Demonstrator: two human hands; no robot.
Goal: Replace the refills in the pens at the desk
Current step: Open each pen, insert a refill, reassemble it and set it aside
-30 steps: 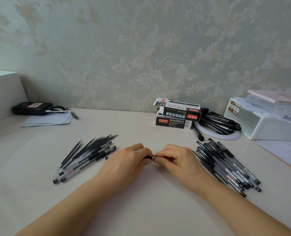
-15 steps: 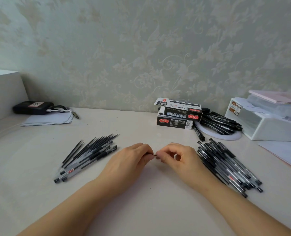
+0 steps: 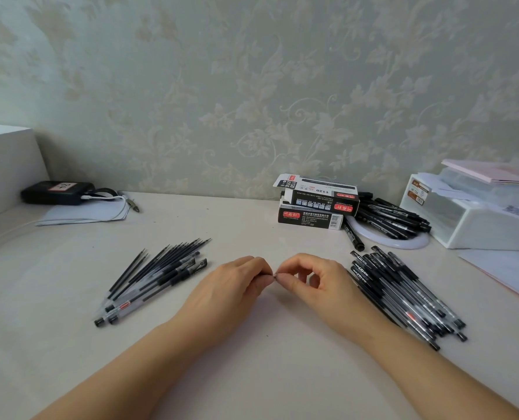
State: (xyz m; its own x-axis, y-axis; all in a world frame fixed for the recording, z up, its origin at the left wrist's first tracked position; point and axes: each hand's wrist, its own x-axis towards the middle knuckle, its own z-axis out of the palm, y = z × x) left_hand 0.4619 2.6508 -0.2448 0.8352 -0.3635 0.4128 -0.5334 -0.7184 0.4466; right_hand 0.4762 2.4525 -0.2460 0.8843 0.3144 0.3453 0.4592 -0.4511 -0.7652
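Note:
My left hand (image 3: pixel 231 292) and my right hand (image 3: pixel 322 283) meet fingertip to fingertip at mid-desk. Between them only a tiny bit of a pen (image 3: pixel 275 274) shows. The left fingers curl round its body, which is hidden under the hand. The right thumb and forefinger pinch its tip end. A fan of thin black refills and a few clear pens (image 3: pixel 158 274) lies to the left. A larger pile of black-capped pens (image 3: pixel 404 295) lies just right of my right hand.
Two stacked black refill boxes (image 3: pixel 316 204) stand at the back. Beside them more black pens (image 3: pixel 391 219) rest on a white round plate. A white storage box (image 3: pixel 470 219) and paper (image 3: pixel 507 268) are on the right. A black device (image 3: pixel 55 192) and paper sit at back left.
The black and silver part of the pen seen between my hands a second ago is now almost hidden by the fingertips. My right fingers have lifted and opened into a pinch.

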